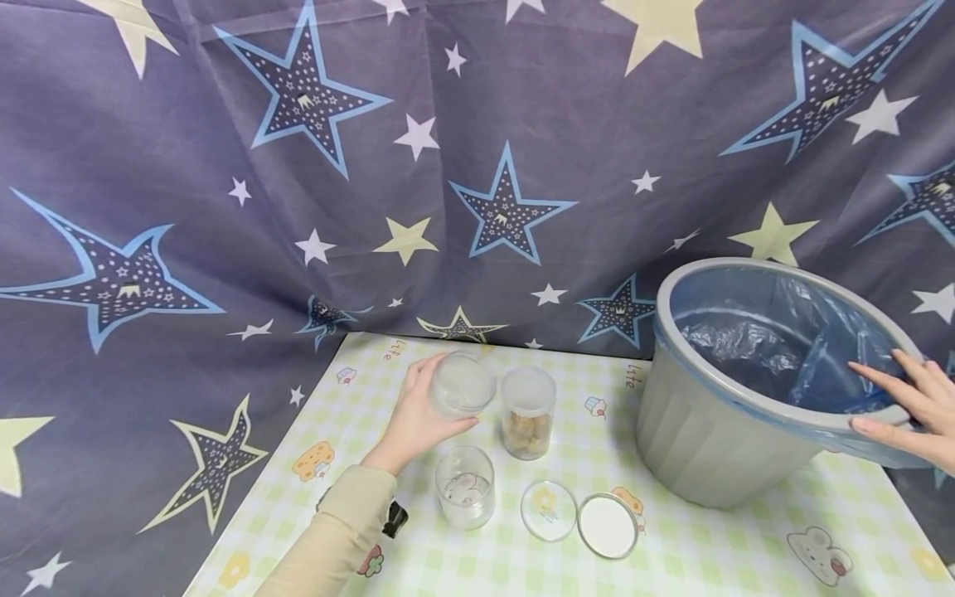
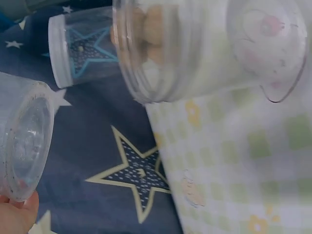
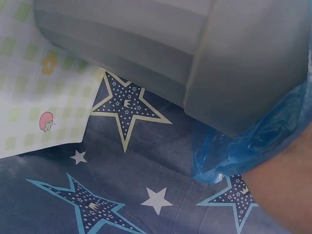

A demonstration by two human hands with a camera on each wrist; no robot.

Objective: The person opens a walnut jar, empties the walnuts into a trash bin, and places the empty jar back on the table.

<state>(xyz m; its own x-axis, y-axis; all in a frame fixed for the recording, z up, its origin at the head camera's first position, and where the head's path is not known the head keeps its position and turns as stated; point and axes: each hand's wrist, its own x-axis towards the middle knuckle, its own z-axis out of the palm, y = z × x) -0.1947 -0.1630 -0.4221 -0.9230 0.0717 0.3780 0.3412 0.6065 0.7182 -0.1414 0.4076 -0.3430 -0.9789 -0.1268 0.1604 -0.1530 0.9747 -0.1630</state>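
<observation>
My left hand point(image 1: 446, 395) grips a clear lidded jar point(image 1: 467, 381), lifted and tipped at the back of the checked table mat point(image 1: 694, 539). The left wrist view shows that jar's base point(image 2: 19, 141) above my thumb. Beside it stands a lidded jar with biscuits point(image 1: 528, 413) point(image 2: 83, 46). In front is an open clear jar point(image 1: 465, 487) point(image 2: 195, 48). My right hand point(image 1: 869, 400) holds the rim of a tilted grey bin point(image 1: 716, 431) point(image 3: 195, 48), fingers inside and thumb outside, over its blue liner point(image 1: 753, 340) point(image 3: 253, 141).
A clear lid point(image 1: 548, 510) and a white lid point(image 1: 608, 525) lie flat near the mat's front, right of the open jar. Star-patterned dark cloth point(image 1: 224, 249) hangs behind and drapes down the left side of the table.
</observation>
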